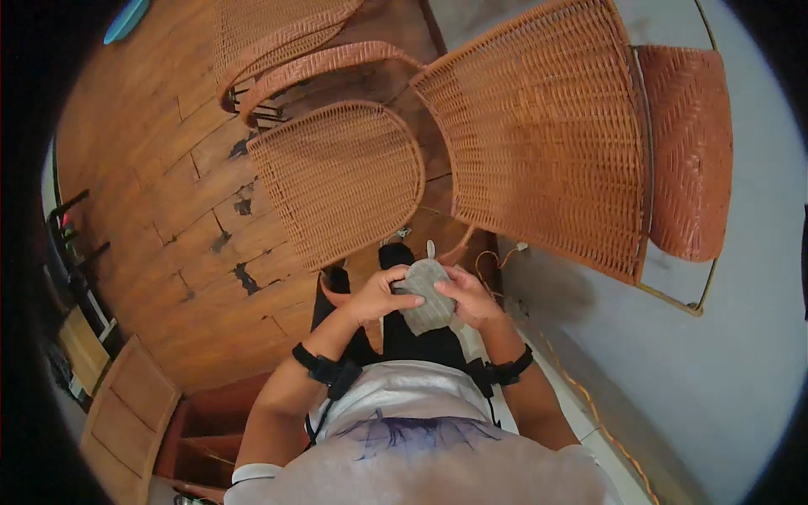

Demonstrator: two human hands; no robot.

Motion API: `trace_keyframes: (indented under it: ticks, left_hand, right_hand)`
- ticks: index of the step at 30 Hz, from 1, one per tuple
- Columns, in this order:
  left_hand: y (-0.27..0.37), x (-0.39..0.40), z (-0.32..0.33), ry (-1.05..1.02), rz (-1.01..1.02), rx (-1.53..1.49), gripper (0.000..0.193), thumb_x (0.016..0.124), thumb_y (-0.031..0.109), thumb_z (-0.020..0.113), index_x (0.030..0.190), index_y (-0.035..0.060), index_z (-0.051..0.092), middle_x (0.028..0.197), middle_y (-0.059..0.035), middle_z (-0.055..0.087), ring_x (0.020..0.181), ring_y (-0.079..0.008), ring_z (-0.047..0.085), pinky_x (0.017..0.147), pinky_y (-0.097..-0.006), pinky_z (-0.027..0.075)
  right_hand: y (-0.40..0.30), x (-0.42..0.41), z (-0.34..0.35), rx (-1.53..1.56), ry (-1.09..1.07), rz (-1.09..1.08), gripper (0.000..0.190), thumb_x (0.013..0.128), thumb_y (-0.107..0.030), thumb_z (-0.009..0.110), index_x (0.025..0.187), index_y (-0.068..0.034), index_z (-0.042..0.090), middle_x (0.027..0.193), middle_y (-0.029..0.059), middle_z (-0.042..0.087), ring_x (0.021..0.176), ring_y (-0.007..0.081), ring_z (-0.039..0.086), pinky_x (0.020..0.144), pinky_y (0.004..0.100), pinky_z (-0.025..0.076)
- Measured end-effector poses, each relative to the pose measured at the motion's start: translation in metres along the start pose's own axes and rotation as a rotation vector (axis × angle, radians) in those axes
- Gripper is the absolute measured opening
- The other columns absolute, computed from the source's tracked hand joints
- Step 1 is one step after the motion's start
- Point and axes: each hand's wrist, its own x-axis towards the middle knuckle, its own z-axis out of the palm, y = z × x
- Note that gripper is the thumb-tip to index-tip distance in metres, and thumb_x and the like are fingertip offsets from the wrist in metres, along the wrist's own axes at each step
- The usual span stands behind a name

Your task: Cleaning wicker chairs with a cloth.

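Note:
A small grey-green fabric item (427, 306), perhaps a pouch or a folded cloth, with a loop at its far end, is held between both my hands over my lap. My left hand (384, 297) grips its left side, the thumb lying across its face. On the right side my right hand (470, 297) pinches it between thumb and fingers. Which layers the hidden fingers hold cannot be seen. Black straps with small devices sit on both forearms.
A woven wicker seat (344, 183) lies just beyond my knees. A tall wicker chair back (543, 139) leans by the grey wall at right. More wicker chair parts are at the top. At lower left stands a reddish wooden cabinet (208, 410). An orange cord (590, 401) runs along the wall's base.

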Motion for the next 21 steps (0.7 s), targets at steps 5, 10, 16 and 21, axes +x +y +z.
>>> trace_keyframes:
  ticks: [5,10,16,21]
  left_hand:
    - [-0.018,-0.032,-0.026,0.21,-0.03,0.179,0.042,0.074,0.01,0.076,0.112,0.0029,0.058,0.107,-0.0013,0.055,0.097,-0.0123,0.054,0.085,-0.0268,0.044]
    - [-0.01,-0.059,-0.049,0.364,-0.424,-0.024,0.047,0.073,0.018,0.078,0.111,-0.0008,0.058,0.107,-0.0084,0.058,0.093,-0.0151,0.057,0.082,-0.0273,0.044]
    - [-0.014,-0.084,-0.053,0.074,-0.365,-0.035,0.043,0.078,0.013,0.073,0.114,0.0007,0.054,0.094,-0.0015,0.061,0.09,-0.0117,0.057,0.083,-0.0278,0.045]
    - [-0.026,-0.088,-0.046,0.08,-0.226,-0.012,0.035,0.081,0.0,0.064,0.114,0.0069,0.052,0.1,0.0002,0.057,0.1,-0.0128,0.054,0.09,-0.0265,0.042]
  right_hand:
    - [0.029,0.002,0.021,-0.129,-0.005,-0.102,0.047,0.08,-0.007,0.068,0.122,0.001,0.049,0.113,0.0059,0.057,0.108,0.0161,0.052,0.093,0.0318,0.041]
    - [0.068,0.001,0.044,-0.091,0.002,-0.336,0.042,0.081,-0.004,0.065,0.12,-0.001,0.05,0.112,0.0032,0.056,0.105,0.0141,0.052,0.093,0.0306,0.041]
    - [0.106,-0.005,0.048,-0.158,0.088,-0.257,0.045,0.08,-0.001,0.065,0.122,0.0,0.048,0.116,0.0063,0.056,0.106,0.0127,0.052,0.092,0.0292,0.042]
    - [0.134,-0.017,0.041,-0.138,0.139,-0.249,0.042,0.079,-0.006,0.067,0.118,0.0,0.051,0.11,0.0036,0.057,0.097,0.0117,0.055,0.087,0.0272,0.044]
